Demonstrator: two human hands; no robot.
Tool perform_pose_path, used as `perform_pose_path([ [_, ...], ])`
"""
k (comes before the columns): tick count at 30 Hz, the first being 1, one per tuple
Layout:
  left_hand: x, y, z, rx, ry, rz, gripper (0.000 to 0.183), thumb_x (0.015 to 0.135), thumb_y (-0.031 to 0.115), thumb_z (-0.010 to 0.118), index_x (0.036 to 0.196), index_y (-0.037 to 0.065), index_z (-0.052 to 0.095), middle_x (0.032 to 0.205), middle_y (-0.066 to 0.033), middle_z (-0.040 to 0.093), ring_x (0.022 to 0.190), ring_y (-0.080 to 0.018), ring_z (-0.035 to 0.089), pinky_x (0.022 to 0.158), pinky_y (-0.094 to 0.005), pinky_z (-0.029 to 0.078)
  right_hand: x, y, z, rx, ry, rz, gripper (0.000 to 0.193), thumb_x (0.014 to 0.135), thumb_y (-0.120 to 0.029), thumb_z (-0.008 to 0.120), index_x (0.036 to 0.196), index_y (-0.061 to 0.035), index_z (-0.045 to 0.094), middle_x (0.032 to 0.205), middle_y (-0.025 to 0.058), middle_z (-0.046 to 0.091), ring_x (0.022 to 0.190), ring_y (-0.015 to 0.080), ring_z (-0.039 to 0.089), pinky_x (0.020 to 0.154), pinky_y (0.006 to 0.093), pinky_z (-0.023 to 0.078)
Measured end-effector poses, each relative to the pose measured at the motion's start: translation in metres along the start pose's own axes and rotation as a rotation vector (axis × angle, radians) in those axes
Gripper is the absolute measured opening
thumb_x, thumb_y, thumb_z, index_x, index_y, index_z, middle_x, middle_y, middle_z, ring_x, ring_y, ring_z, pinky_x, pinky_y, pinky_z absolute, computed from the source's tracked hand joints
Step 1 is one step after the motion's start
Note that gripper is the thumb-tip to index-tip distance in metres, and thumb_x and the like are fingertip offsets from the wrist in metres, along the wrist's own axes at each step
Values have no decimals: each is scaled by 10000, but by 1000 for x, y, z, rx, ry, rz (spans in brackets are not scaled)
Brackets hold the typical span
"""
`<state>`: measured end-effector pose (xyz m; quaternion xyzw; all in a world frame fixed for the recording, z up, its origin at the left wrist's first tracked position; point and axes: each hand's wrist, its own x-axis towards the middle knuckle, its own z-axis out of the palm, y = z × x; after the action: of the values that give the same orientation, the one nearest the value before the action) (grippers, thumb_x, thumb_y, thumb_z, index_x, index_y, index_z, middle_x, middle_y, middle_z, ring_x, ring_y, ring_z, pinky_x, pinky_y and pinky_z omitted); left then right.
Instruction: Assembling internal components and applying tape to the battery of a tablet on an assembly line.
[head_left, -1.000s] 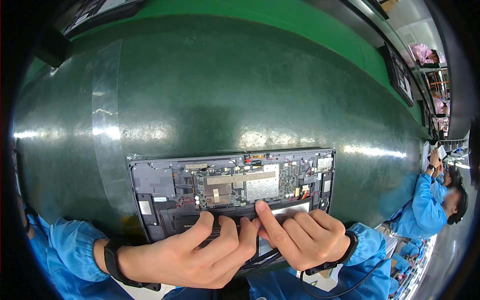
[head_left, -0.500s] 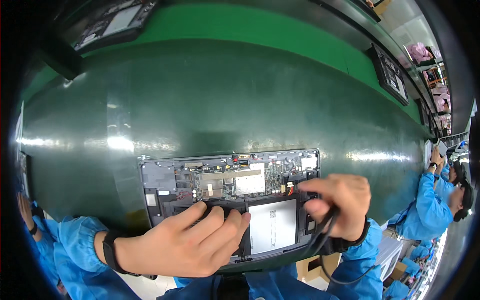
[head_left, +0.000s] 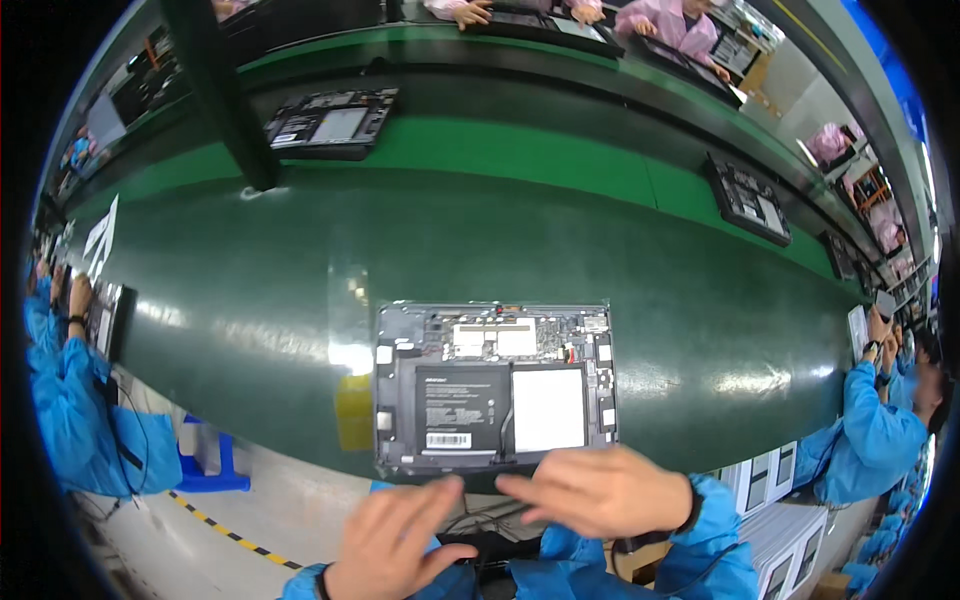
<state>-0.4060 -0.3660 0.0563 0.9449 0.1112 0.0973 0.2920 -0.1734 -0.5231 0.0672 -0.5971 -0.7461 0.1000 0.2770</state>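
Opened laptop base lying flat on a dark green worktop, near its front edge, back cover off. Exposed inside: circuit board along the far side, black battery beside a pale rectangular panel. Likely thin, stiff and fairly light, with fragile bare electronics; safest taken by the outer frame edges, never by the board or battery.

Left hand just below the near edge, fingers spread and loosely extended toward the frame, grip open, holding nothing, not clearly touching. Right hand palm down over the near right edge, fingers pointing left, grip open and empty. Both forearms in blue sleeves, a dark wristband on the right wrist.

Other opened devices farther along the green line; people in blue smocks at either side.
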Motion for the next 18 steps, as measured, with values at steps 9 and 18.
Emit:
perform_pose_path([
  [9, -32, -17, 8, -382, 267, 162, 277, 802, 55, 796, 1056, -29, 725, 840, -104, 705, 732, -266, 636, 652, -359, 513, 26, -46, 44, 814, 141, 327, 324, 767, -35, 869, 1080, -20, 787, 886, 82, 740, 743, 122, 664, 651, 250, 511],
  [18, 7, -102, -20, 99, 583, 51, 559, 806, 239, 807, 1277, 22, 600, 1215, -154, 636, 1095, -340, 589, 922, -444, 462, 122, 8, 51, 735, 263, 465, 157, 955, -105, 703, 1022, 37, 718, 956, 78, 749, 866, 142, 705, 814, 294, 559],
])
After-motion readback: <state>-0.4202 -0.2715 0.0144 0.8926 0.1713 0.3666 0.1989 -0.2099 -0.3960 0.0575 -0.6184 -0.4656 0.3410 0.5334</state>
